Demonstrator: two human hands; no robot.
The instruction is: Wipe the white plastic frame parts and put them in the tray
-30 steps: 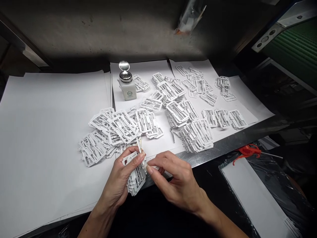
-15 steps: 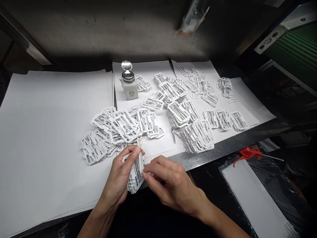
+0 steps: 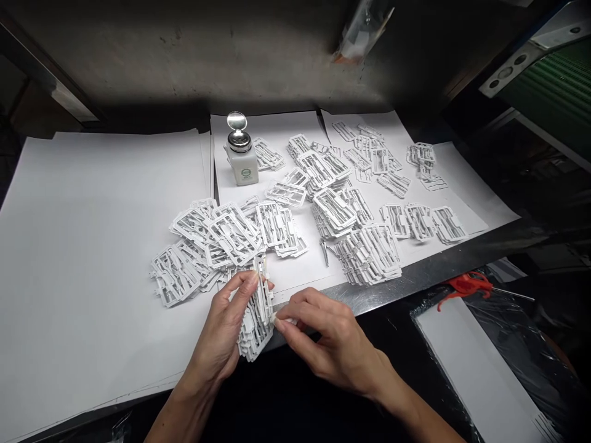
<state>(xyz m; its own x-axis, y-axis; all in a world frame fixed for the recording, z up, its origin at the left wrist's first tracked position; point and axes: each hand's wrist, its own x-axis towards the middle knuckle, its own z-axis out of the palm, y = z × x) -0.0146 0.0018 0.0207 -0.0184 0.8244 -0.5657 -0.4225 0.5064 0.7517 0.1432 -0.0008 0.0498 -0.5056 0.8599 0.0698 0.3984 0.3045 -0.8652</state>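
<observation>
My left hand (image 3: 228,323) is closed around a stack of flat white frames with thin cut-out parts (image 3: 256,329), thumb on the top face. The stack is tilted at the table's front edge. My right hand (image 3: 325,335) pinches a small white wad (image 3: 282,320) between thumb and fingers, its tip at the right edge of the stack. Whether the wad is cloth or cotton I cannot tell. Beyond my left hand lies a loose heap of similar white frames (image 3: 233,234), and tweezers (image 3: 324,252) lie beside a neater stack (image 3: 369,255).
A white pump bottle (image 3: 246,166) with its metal lid raised stands behind the heap. More frames (image 3: 392,184) lie on white paper at the right. A red-handled air gun (image 3: 468,284) rests on black plastic past the metal table edge (image 3: 369,301). A dark wall closes the back.
My right hand has shifted slightly to the right, and the white wad now shows more between its fingertips. My left hand keeps its hold on the stack.
</observation>
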